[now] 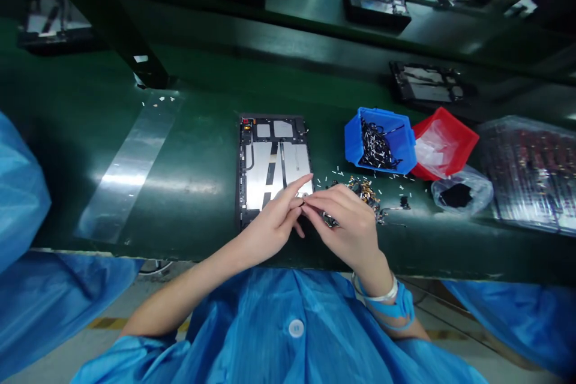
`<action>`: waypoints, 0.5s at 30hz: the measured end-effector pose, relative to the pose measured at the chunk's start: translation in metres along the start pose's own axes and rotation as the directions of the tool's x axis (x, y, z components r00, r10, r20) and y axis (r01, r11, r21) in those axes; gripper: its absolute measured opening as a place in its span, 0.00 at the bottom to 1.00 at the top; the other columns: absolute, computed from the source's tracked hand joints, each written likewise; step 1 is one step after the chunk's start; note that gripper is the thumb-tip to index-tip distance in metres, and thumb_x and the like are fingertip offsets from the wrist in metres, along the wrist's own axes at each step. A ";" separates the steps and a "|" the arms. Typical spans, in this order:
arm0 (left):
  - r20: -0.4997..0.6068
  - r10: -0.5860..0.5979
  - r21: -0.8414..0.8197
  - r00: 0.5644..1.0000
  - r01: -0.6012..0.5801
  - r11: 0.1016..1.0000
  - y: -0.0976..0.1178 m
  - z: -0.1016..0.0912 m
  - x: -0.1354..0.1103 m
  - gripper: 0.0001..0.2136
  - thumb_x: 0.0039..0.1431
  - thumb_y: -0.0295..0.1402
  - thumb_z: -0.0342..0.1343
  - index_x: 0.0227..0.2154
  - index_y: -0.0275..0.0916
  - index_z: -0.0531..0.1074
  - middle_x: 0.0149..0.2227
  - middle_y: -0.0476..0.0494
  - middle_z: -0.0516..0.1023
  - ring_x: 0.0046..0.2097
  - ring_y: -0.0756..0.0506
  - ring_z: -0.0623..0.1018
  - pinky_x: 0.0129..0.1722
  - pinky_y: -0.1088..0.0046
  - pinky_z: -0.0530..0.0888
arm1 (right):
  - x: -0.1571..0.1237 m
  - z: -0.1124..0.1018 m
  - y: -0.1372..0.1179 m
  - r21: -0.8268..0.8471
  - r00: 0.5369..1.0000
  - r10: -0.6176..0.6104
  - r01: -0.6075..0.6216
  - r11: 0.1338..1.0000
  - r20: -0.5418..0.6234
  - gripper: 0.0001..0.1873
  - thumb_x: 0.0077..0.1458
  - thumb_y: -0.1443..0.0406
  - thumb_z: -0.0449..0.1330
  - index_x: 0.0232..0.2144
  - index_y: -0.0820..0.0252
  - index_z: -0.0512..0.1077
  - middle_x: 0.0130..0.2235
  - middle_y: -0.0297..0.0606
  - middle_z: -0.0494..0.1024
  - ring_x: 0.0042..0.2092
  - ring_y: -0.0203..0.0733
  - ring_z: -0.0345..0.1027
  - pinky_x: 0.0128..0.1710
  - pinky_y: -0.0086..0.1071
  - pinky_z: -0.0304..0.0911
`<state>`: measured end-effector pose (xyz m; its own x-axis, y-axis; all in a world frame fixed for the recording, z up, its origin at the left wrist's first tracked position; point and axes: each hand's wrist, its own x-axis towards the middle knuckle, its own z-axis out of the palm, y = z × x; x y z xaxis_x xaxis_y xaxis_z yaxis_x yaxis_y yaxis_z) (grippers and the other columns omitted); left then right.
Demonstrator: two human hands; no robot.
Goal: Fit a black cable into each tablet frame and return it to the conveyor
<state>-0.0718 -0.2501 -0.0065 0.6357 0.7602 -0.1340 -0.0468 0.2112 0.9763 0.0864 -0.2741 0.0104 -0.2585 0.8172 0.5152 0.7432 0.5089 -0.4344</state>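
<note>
My left hand (270, 222) and my right hand (344, 222) meet above the lower right corner of an open tablet housing (274, 162), which lies face down on the green belt. Their fingertips pinch a small part (302, 204), too small to identify. Below my right fingers a small metal piece (330, 220) shows. A loose scatter of gold-coloured parts (363, 192) and tiny white bits lies just to the right of my right hand.
A blue bin (380, 141) holds black-and-silver small parts. Beside it are a red bin (443, 143) with clear plastic and a bag of black pieces (461, 192). A plastic-wrapped tray (531, 174) lies far right. More tablet housings (427, 83) rest on belts beyond.
</note>
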 end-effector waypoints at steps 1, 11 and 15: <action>0.007 0.017 0.069 1.000 -0.017 0.997 0.000 -0.001 -0.001 0.25 0.65 0.28 0.44 0.65 0.42 0.51 0.40 0.43 0.77 0.29 0.50 0.75 0.36 0.71 0.74 | 0.000 0.001 -0.001 -0.004 1.000 0.003 -0.003 1.000 0.008 0.06 0.54 0.72 0.58 0.31 0.58 0.74 0.31 0.38 0.80 0.34 0.39 0.71 0.34 0.35 0.69; 0.054 -0.127 -0.015 0.990 0.128 0.992 0.006 -0.011 -0.001 0.30 0.66 0.27 0.41 0.68 0.42 0.39 0.45 0.36 0.76 0.38 0.46 0.76 0.29 0.74 0.73 | -0.005 -0.005 0.025 -0.412 0.983 0.067 -0.134 0.901 -0.174 0.09 0.55 0.73 0.56 0.35 0.62 0.76 0.28 0.38 0.78 0.31 0.39 0.68 0.30 0.32 0.64; 0.063 -0.159 -0.070 0.985 0.163 0.984 0.012 -0.006 -0.001 0.31 0.64 0.26 0.42 0.67 0.40 0.39 0.38 0.39 0.77 0.37 0.45 0.76 0.27 0.74 0.73 | -0.008 -0.004 0.023 -0.335 0.995 -0.097 0.083 0.939 -0.024 0.13 0.55 0.74 0.58 0.43 0.63 0.75 0.32 0.40 0.78 0.33 0.39 0.65 0.31 0.31 0.64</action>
<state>-0.0777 -0.2440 0.0040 0.6820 0.6770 -0.2766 0.0036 0.3751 0.9270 0.1080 -0.2696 -0.0009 -0.3142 0.7573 0.5725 0.8826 0.4551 -0.1177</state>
